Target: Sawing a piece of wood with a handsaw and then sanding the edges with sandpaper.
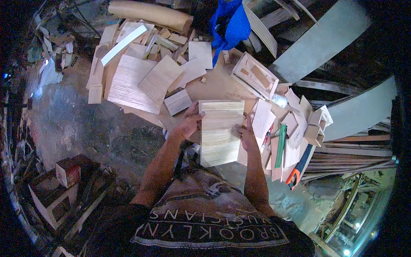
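A pale rectangular wooden board with visible grain is held up between my two hands, close in front of my body. My left hand grips its left edge near the far corner, fingers wrapped round it. On the opposite edge, my right hand has its thumb over the face and its other fingers partly hidden by the board. Just beyond my left hand lies a small wooden piece. Beside my right hand is a light panel on the worktable.
Thin wood sheets and offcuts cover the table's far left. A cardboard roll and blue bag lie at the back. To the right are a wooden box frame, a green tool and an orange-handled saw.
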Available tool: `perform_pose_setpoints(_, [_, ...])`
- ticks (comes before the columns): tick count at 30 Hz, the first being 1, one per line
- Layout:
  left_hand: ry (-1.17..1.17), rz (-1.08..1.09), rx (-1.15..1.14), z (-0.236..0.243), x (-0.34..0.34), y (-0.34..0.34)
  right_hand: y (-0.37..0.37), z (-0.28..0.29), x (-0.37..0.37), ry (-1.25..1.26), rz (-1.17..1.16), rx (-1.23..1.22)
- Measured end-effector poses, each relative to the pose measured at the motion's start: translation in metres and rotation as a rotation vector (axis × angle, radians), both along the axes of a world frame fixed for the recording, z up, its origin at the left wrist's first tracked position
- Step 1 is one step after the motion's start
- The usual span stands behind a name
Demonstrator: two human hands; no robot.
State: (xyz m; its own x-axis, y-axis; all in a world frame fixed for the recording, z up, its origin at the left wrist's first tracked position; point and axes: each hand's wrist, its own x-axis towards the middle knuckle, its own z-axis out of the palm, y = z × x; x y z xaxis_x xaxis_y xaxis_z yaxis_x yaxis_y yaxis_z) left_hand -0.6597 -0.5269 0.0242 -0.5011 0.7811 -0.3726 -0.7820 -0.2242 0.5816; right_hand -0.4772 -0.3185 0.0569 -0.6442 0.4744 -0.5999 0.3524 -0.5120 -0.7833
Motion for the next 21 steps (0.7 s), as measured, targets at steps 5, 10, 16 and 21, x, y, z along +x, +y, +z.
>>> perform_pose_setpoints(5, [0.62, -0.047, 0.024, -0.029, -0.002, -0.012, -0.017, 0.029, -0.009, 0.027, 0.016, 0.086])
perform_pose_setpoints(10, [-0.06, -0.13, -0.101, 0.053, -0.008, -0.009, -0.013, 0.007, 0.008, 0.002, 0.036, 0.089])
perform_pose_setpoints(16, [-0.07, -0.045, -0.033, 0.028, -0.004, -0.007, -0.016, -0.002, 0.004, 0.023, 0.038, 0.159])
perform_pose_setpoints(21, [-0.022, -0.162, 0.034, 0.058, -0.01, -0.015, -0.015, -0.002, 0.009, -0.022, 0.019, 0.239])
